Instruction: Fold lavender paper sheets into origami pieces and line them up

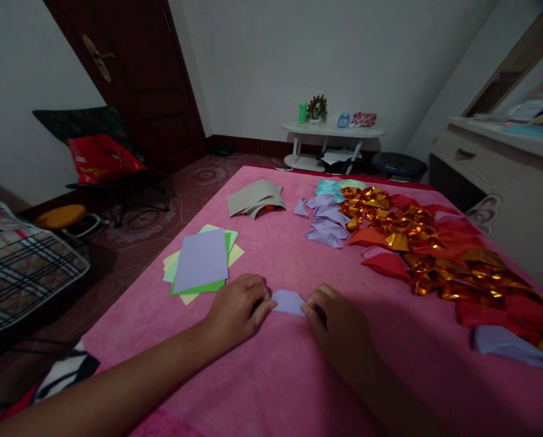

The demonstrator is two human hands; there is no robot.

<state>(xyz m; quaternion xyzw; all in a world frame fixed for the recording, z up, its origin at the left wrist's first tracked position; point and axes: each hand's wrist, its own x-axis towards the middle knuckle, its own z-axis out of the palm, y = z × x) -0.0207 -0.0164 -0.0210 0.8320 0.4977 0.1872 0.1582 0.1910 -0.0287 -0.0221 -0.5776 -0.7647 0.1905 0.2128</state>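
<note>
A small folded piece of lilac paper (288, 302) lies low on the pink tablecloth between my two hands. My left hand (242, 303) pinches its left end between thumb and curled fingers. At the right end, my right hand (333, 318) grips the paper the same way. Its upper corners slope inward, so the visible shape is a flat trapezoid. Just beyond my left hand is a fanned stack of coloured paper sheets (202, 261), with a lilac sheet on top and green and yellow ones beneath.
Folded lilac paper pieces (326, 226) sit at the far middle, beside shiny gold folded pieces (417, 227) and red ones (387, 264) along the right. Curling grey-beige sheets (255, 197) lie at the back. A cabinet (503, 182) stands right of the table, a chair with a red bag (102, 159) left.
</note>
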